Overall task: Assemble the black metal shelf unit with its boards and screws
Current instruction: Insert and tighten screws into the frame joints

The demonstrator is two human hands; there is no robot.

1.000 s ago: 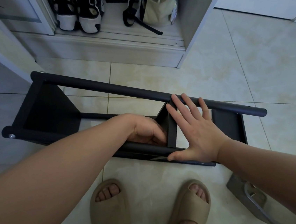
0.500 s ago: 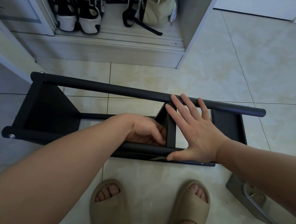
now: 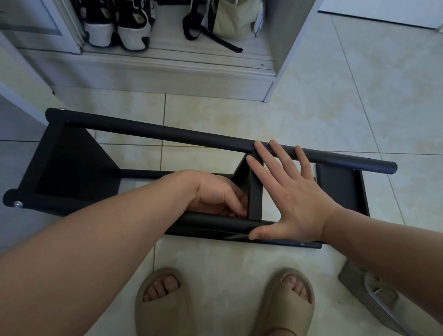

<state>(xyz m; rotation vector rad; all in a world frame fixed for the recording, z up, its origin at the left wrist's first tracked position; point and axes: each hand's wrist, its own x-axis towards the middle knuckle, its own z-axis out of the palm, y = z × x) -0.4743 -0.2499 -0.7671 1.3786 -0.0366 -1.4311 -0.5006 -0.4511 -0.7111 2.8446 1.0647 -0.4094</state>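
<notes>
Sideways on the pale tiled floor lies the black metal shelf unit. The right hand rests flat, fingers spread, across its far tube and upright middle board. The left hand reaches inside the frame, fingers curled beside that board; whether they grip anything cannot be told.

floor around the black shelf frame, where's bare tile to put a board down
Widest bare tile: right of the black shelf frame, out from the cabinet corner. A narrower strip runs between the frame's upper tube and the cabinet base. Crowded: the frame's middle, where the left hand and right hand are, and by the sandals and grey metal piece.
</notes>
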